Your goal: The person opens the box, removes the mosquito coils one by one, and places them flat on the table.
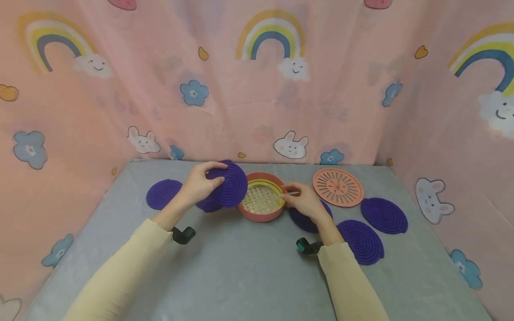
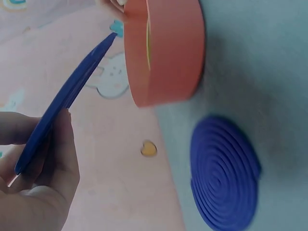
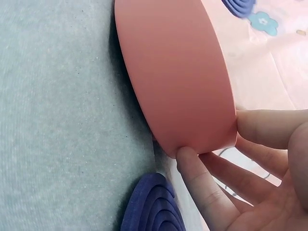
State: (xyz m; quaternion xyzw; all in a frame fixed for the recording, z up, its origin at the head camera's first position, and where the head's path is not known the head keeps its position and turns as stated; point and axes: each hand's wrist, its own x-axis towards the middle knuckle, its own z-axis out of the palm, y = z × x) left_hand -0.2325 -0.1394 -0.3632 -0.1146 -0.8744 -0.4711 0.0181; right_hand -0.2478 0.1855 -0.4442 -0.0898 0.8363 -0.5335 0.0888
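Observation:
My left hand (image 1: 197,185) pinches a purple mosquito coil (image 1: 232,185) by its edge, between thumb and fingers. The coil is tilted up, left of a round coral mosquito coil holder (image 1: 261,218). Inside the holder show a yellow ring (image 1: 265,182) and a pale mesh bottom. My right hand (image 1: 306,201) grips the holder's right side, with the thumb (image 3: 269,127) at the rim and a fingertip (image 3: 187,159) low on the wall. Another purple coil (image 1: 209,206) lies partly hidden behind the held one. One more coil (image 1: 307,221) is partly covered by my right hand.
An orange slotted lid (image 1: 338,187) lies at the back right. Two purple coils, a nearer one (image 1: 361,241) and a farther one (image 1: 384,216), lie on the right of the grey table (image 1: 245,276). Another coil (image 1: 163,194) is at the left. A pink printed curtain (image 1: 225,120) stands behind.

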